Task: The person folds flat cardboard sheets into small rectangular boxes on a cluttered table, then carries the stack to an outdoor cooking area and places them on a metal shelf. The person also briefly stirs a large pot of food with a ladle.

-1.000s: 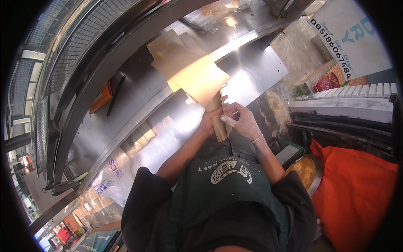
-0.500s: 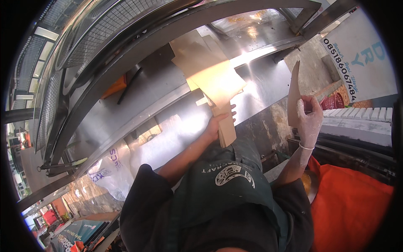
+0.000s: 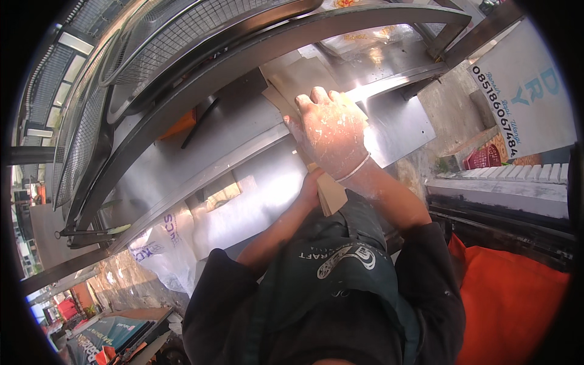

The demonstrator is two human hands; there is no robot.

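Note:
A stack of brown paper pieces (image 3: 331,196), long and folded-looking, points from my apron up toward the metal counter. My left hand (image 3: 311,185) is closed around its near part, the fingers mostly hidden beneath the paper and my right wrist. Over the far part of the stack lies my right hand (image 3: 334,131), back up and dusted with white powder, with its fingers bent down on the brown paper. The fingertips' grip underneath is hidden. More flat brown paper (image 3: 280,97) shows beyond the right fingers, on the counter.
The metal counter (image 3: 243,131) has a raised shelf edge, with a curved metal frame (image 3: 182,91) and wire mesh baskets (image 3: 164,52) above. A printed plastic bag (image 3: 164,249) hangs at left. At right are an orange cloth (image 3: 511,298) and a pink basket (image 3: 483,157).
My right hand has swung from the right, where it held up a brown paper piece, leftward onto the stack. My left hand still holds the near part of the stack.

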